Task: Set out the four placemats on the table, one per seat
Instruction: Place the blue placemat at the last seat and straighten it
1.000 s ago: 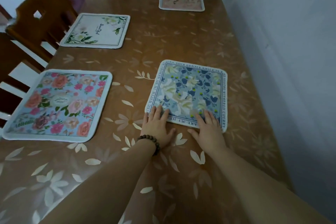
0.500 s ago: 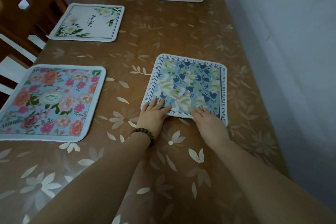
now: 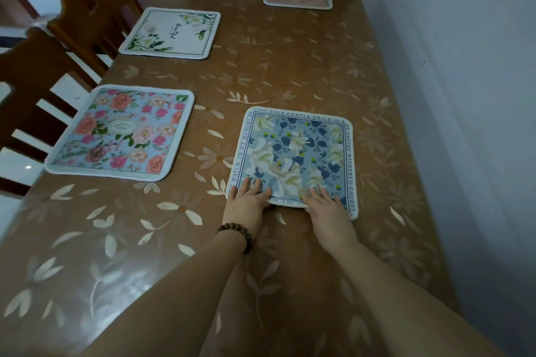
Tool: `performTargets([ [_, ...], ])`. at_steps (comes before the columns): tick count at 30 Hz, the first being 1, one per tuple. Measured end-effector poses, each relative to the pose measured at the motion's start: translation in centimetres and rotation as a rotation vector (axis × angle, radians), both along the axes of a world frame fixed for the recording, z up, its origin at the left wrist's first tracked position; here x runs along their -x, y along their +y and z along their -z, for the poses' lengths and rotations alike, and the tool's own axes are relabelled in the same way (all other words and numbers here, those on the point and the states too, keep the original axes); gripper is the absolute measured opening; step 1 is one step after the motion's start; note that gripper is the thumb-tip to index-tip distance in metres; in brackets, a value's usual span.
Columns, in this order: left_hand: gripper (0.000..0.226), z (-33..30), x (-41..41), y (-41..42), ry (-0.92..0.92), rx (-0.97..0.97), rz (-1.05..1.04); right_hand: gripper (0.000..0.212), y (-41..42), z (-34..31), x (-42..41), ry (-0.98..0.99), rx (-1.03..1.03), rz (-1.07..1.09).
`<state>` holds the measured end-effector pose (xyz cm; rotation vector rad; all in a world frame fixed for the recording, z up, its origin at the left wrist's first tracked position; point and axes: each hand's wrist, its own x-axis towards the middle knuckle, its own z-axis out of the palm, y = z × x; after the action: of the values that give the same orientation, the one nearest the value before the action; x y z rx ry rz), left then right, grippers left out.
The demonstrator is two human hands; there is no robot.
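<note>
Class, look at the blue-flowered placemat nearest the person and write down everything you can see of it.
The blue-flowered placemat is roughly square with rounded corners and a pale stitched-looking edge. Its middle shows dark blue and cream flowers with small yellow dots on light blue; a white band of dark printed words frames it. It looks like soft fabric. It lies flat on the brown flower-patterned table, near the wall side, apart from the other mats. The left hand and right hand rest flat with fingers on its near edge.

Four mats out on the table (image 3: 290,66).
My left hand (image 3: 246,203) and right hand (image 3: 327,210) lie flat on the near edge of the blue placemat (image 3: 295,153).
</note>
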<state>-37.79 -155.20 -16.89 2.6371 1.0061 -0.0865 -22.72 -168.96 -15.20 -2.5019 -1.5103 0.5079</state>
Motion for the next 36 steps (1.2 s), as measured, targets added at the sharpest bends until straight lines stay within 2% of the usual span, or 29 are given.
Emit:
performTargets([
  [10, 0.041, -1.9, 8.0, -10.9, 0.105, 0.104, -0.113, 0.04, -9.1, -0.3, 7.1, 0.054, 0.006, -0.081],
  [16, 0.05, -3.5, 10.9, -15.6, 0.257, 0.118, -0.105, 0.041, -13.2, -0.5, 9.8, 0.076, 0.062, -0.135],
  [20, 0.043, -4.6, 11.2, -17.0, 0.346, 0.166, -0.086, 0.041, -15.0, -0.9, 10.6, 0.088, 0.086, -0.131],
  [23, 0.036, -5.1, 11.3, -17.5, 0.335, 0.191, -0.075, 0.043, -15.5, -1.3, 11.4, 0.098, 0.088, -0.076],
  [25, 0.042, -5.0, 11.9, -17.4, 0.278, 0.198, -0.097, 0.052, -15.4, -1.5, 12.2, 0.083, 0.12, -0.053],
  [30, 0.077, -4.9, 14.0, -15.2, 0.228, 0.187, -0.151, 0.081, -14.5, -2.0, 14.4, 0.072, 0.179, 0.132],
  [36, 0.09, -5.2, 15.3, -12.0, 0.225, 0.201, -0.186, 0.116, -12.8, -2.3, 16.1, 0.202, 0.248, 0.645],
])
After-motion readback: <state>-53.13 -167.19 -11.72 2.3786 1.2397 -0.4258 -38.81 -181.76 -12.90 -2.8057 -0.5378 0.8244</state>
